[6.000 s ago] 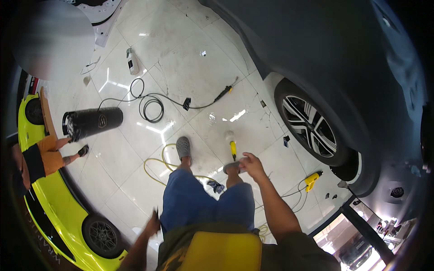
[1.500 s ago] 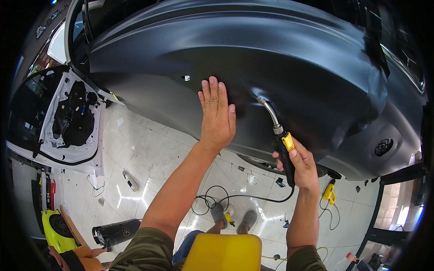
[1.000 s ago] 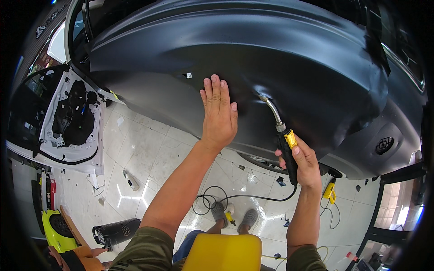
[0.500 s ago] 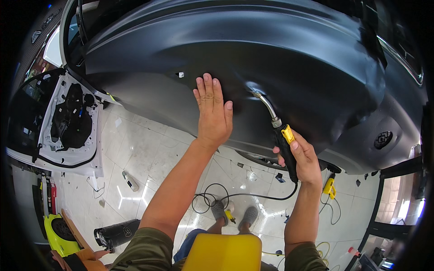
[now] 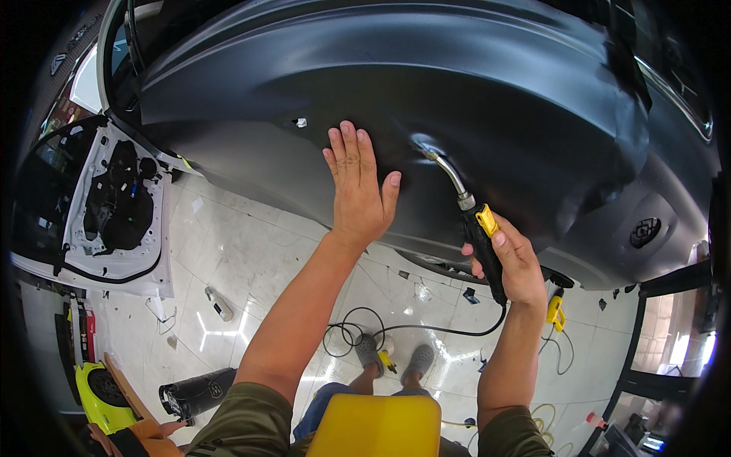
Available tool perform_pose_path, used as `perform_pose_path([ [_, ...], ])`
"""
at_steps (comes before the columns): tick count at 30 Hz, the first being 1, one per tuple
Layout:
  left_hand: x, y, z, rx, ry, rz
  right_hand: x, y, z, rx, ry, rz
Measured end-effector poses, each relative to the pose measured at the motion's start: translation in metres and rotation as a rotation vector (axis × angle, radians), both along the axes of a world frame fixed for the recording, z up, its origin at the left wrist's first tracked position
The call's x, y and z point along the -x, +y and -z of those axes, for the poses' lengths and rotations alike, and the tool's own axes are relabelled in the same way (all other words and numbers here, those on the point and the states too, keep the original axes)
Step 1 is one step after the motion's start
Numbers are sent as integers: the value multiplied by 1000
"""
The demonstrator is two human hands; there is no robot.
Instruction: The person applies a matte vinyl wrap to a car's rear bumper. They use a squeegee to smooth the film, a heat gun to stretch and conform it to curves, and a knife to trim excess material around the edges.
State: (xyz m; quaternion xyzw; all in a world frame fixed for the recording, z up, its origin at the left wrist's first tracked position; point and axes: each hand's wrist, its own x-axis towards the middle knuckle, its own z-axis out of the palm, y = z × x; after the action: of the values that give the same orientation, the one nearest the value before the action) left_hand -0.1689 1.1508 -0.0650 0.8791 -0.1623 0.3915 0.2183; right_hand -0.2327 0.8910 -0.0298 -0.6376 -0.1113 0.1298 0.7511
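A dark matte film [image 5: 487,84], loose and rippled at its right end, covers the car's side panel. My left hand [image 5: 358,186] lies flat against the film, fingers stretched upward and thumb apart. To its right my right hand [image 5: 514,263] is wrapped around the black handle of a handheld torch [image 5: 481,244]. The torch has a yellow trigger piece and a bent metal nozzle. Its tip points at the film, close to a shiny bright patch [image 5: 428,145]; whether it touches cannot be told. Left of my fingers, a small white spot [image 5: 301,123] shows on the film.
The torch's black hose [image 5: 442,330] loops over the tiled floor near my feet. An open white car door [image 5: 133,206] stands at left. A spray can [image 5: 218,303], a black roll [image 5: 199,394] and a yellow tool [image 5: 557,311] with a cord lie on the floor. A yellow box-like object [image 5: 373,426] is before my body.
My left thumb has spread a little farther from the fingers. The torch has shifted slightly in the picture, its nozzle still at the bright patch.
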Motion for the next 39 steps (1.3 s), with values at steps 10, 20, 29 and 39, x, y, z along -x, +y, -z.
perform_pose_path([
  [10, 1, 2, 2, 20, -10, -10, 0, -2, -3, 19, 36, -7],
  [20, 17, 20, -27, -250, 172, -82, 93, 12, -24, 357, -107, 124],
  [29, 3, 53, -43, -380, 116, 57, 163, 57, -77, 780, -206, 330],
  [39, -10, 77, -13, -504, -213, 109, 306, -36, 300, 1004, 640, 415],
])
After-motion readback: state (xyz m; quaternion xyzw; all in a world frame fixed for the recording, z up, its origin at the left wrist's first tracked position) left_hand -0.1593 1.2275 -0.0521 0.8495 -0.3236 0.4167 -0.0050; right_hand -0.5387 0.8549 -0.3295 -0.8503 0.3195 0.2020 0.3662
